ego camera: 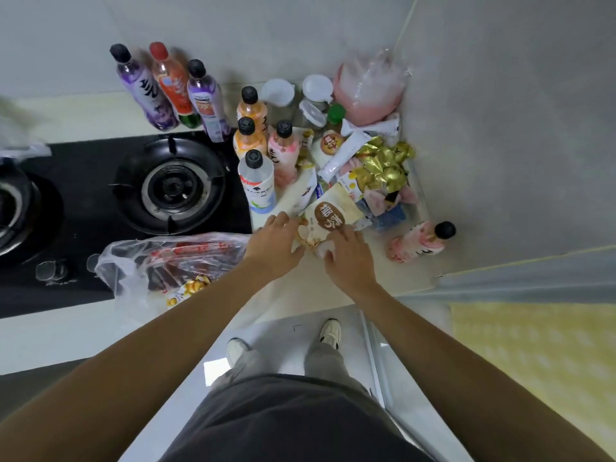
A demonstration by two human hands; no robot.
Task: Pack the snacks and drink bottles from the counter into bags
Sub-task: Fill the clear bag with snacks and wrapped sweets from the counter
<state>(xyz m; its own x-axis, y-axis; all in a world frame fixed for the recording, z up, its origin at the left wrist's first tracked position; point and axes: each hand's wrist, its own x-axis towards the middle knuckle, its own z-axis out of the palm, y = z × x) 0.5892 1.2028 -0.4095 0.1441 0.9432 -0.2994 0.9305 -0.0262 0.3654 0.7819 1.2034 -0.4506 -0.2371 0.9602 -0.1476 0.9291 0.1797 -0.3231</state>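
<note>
We are reaching both hands to a cream snack packet with a brown label (328, 220) lying at the near edge of the snack pile on the pale surface (393, 278). Our left hand (271, 246) is resting flat beside its near-left corner, fingers spread and closed on nothing; our right hand (346, 258) is curling its fingers over the packet's near end, though we cannot tell how firmly it is gripping. Crowding in behind are a white bottle (257, 181), a pink one (283, 153) and two orange ones (248, 136), with gold-wrapped sweets (383, 163) to the right. Another pink bottle (421, 243) is lying on its side, well apart. A clear plastic bag (166, 265) already holding snacks is sitting just left, overlapping the black stove (83, 208).
</note>
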